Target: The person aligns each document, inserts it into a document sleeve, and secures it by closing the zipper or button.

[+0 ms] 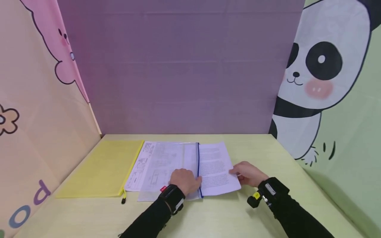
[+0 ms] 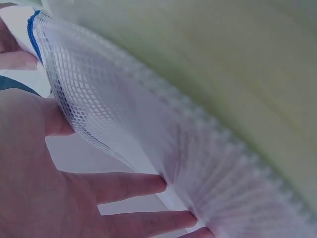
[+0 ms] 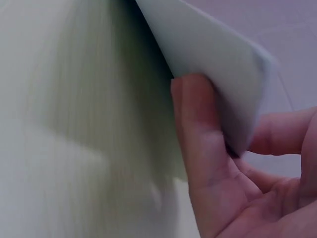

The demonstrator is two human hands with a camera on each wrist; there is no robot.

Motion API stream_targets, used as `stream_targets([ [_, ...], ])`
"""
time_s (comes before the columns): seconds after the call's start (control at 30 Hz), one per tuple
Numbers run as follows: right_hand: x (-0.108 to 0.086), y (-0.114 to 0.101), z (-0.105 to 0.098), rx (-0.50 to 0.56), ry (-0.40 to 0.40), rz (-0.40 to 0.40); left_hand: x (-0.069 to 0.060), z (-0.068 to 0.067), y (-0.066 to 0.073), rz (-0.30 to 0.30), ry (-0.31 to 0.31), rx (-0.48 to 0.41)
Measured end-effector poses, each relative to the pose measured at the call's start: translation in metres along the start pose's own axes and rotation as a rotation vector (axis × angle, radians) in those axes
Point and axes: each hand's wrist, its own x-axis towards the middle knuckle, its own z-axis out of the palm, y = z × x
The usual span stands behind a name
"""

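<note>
A clear mesh zip pouch (image 1: 162, 172) with a dark blue zip edge (image 1: 198, 162) lies mid-table, over printed sheets on its left. My left hand (image 1: 185, 181) holds the pouch beside that edge. In the left wrist view, the left thumb and fingertips (image 2: 148, 184) touch the mesh (image 2: 94, 84), which creases at the fingertips. A stack of printed papers (image 1: 214, 168) extends right from the pouch's zip side. My right hand (image 1: 249, 174) pinches its right edge. The right wrist view shows the paper corner (image 3: 233, 84) raised between the right thumb and fingers (image 3: 198, 119).
To the left lies a yellow zip pouch (image 1: 98, 168) with a black-tipped pull (image 1: 123, 200). Printed sheets (image 1: 141, 167) show beside it. A purple backdrop (image 1: 184, 72) stands behind the pale table (image 1: 208, 218), with patterned curtains on both sides, a panda (image 1: 321, 76) on the right.
</note>
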Motion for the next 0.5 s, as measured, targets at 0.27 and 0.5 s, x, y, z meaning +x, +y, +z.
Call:
stream_targets([
  [0.27,0.0007,0.0081,-0.0037,-0.040,0.021,-0.001,0.0004,0.0018,0.0011,-0.010,-0.016,-0.005],
  [0.5,0.0026,0.0083,0.0030,-0.057,0.042,-0.020,-0.0003,0.0025,0.0015,-0.020,-0.001,0.010],
])
